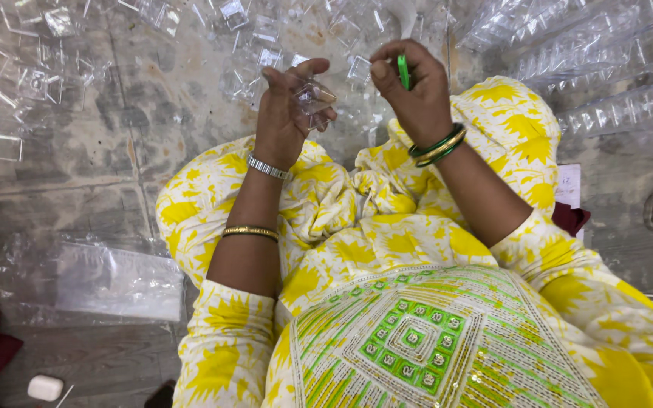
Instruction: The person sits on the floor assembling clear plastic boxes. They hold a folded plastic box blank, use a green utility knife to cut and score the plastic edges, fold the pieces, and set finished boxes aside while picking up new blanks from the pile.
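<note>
Person sits on the floor [115, 196], both hands raised over the lap.

Left hand [285, 113]: grip closed around a small clear plastic box [314, 100], thumb on top, fingers curled under. The box sits at the fingertips, not in the palm, so the hold looks shallow.

Right hand [416, 91]: pinch grip shut on a thin green stick-like piece [403, 72], held upright between thumb and forefinger. Only a short length shows; can't tell what it is or how long.

The two hands are near each other but apart; the green piece isn't touching the box.

Risks as I read them:
- Box slips. Clear, smooth plastic held by fingertips only; any push from the green piece could twist it out, and it drops into the folds of the yellow cloth [372, 219] on the lap.
- Lost part. Loose clear boxes [255, 57] litter the floor just ahead, so a dropped one is hard to tell from the rest.
- Green piece bends or slides in the pinch if pressed off-axis. It's thin, with little surface to hold.
- Misalignment. The transparent walls make edges hard to see against the same clear clutter behind.
- Stacked clear trays [614, 75] at upper right sit close to the right elbow's sweep; a wide move could knock them.
- The clear plastic bag [119, 279] on the floor at left is well apart, no concern.
</note>
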